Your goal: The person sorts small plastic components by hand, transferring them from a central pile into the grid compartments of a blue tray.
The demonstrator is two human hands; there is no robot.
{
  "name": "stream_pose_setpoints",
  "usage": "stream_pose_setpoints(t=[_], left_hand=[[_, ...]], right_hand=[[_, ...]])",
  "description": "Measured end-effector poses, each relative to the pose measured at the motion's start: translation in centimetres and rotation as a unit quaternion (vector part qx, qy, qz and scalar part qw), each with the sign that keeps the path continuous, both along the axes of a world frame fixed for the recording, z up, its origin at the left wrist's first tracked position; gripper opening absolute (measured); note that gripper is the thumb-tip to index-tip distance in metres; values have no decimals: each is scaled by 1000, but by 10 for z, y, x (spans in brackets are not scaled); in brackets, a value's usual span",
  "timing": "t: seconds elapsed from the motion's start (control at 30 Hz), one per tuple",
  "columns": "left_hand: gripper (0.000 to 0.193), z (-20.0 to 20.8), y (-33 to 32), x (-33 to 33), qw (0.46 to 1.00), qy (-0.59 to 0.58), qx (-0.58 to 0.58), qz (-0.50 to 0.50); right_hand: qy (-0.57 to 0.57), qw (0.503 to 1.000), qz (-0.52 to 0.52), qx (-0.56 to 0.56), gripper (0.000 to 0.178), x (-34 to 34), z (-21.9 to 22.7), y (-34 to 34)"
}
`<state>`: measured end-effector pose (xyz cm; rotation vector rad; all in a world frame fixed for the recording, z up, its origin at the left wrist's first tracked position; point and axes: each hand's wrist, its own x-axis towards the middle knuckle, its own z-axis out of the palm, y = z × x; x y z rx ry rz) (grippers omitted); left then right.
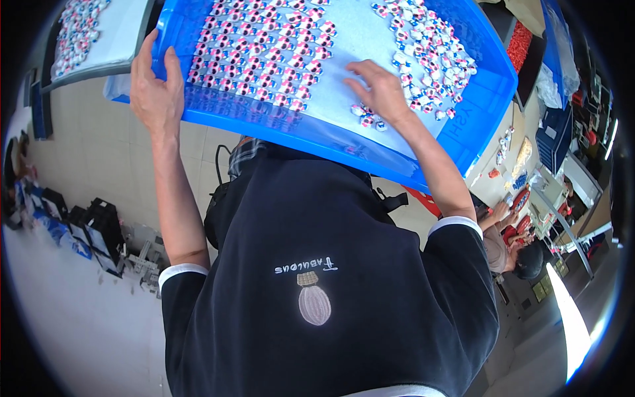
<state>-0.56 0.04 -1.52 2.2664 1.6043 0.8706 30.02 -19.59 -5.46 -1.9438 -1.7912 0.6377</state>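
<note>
A blue plastic tray [486, 119] with a white lining sheet spans the top of the view. On its left side, small white, pink and blue figures [254, 56] with dark spots lie in tidy rows. A loose heap of similar figures [433, 56] covers the right side. My left hand [157, 89] grips the tray's left rim. Over the bare strip of sheet between rows and heap is my right hand [380, 89], thumb and forefinger apart, nothing visible between them. Several loose figures [368, 116] lie just below it.
Another tray [106, 40] with similar figures stands at the upper left. Red small pieces [520, 46] fill a container at the upper right. A person [506, 248] works at a table on the right. Black boxes [99, 228] stand on the floor at left.
</note>
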Motion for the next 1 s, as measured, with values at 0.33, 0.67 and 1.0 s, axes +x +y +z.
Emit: stream_pose_setpoints(t=[0.33, 0.67, 1.0], left_hand=[[34, 6, -1, 4, 999, 2, -29, 13], [35, 5, -4, 3, 999, 7, -28, 15], [34, 7, -3, 3, 999, 2, -29, 17]], right_hand=[[-112, 986, 96, -76, 33, 52, 5, -26], [16, 997, -58, -43, 31, 45, -27, 52], [37, 996, -74, -36, 36, 50, -27, 78]])
